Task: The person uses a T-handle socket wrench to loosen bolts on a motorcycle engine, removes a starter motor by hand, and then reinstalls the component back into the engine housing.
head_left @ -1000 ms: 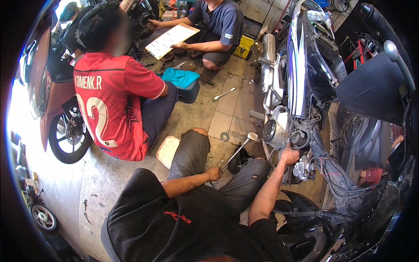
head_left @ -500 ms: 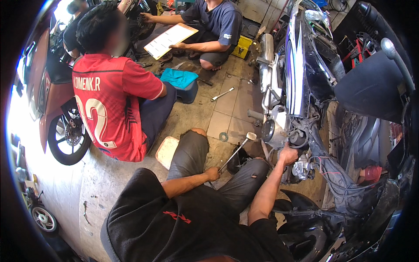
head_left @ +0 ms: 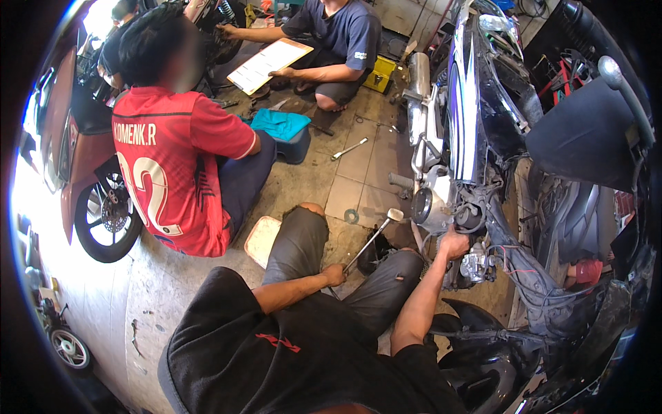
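your left hand (head_left: 334, 276) grasps a long metal-shafted tool (head_left: 370, 243); your right hand (head_left: 454, 245) is at the engine (head_left: 437, 214).
the tool slants just left of the engine, on the motorbike (head_left: 467, 117) at right; whether your right hand grips anything cannot be told. you look partway along: bodywork is off around the engine, not yet refitted; what else is left doesn't show.

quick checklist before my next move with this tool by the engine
1. Left hand grips the long-handled tool: ok
2. Tool head apart from the engine: ok, a gap shows
3. Right hand holding firmly: cannot tell, it is at the engine, fingers partly hidden
4. Loose tools picked up: not ok, a metal tool lies on the tiles
5. Hands of the person in red safely placed: cannot tell, hidden
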`<action>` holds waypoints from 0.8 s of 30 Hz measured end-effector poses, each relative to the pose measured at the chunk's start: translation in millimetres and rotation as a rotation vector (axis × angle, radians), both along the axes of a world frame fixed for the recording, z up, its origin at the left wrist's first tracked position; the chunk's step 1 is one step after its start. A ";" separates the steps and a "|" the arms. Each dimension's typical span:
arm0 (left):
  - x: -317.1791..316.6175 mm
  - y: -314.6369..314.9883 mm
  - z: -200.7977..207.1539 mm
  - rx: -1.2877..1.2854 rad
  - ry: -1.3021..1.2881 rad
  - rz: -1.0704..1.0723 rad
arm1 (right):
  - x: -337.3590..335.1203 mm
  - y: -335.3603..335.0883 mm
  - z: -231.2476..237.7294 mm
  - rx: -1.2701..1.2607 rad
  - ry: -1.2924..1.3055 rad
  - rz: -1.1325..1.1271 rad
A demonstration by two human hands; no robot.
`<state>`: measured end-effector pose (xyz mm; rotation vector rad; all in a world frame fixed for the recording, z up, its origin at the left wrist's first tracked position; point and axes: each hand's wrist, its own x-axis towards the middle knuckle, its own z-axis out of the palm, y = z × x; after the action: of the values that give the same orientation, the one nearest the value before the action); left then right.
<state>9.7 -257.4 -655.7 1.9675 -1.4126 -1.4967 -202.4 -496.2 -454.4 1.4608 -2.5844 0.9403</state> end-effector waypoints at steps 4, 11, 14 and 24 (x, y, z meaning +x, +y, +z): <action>1.2 1.4 12.3 0.023 -0.016 -0.015 | 6.4 7.5 10.8 0.038 -0.011 -0.001; 0.4 -1.3 10.5 0.029 -0.010 -0.028 | 4.1 8.0 9.1 0.005 0.024 0.012; 0.7 -0.4 -0.9 0.023 0.035 0.003 | 3.5 6.8 3.0 -0.051 0.056 0.055; 1.5 1.8 -5.7 0.019 0.034 0.025 | 3.7 6.2 -3.0 -0.063 0.031 0.058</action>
<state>11.3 -255.6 -661.4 1.9540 -1.3602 -1.5315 -198.7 -490.0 -457.5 1.5289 -2.4796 0.9876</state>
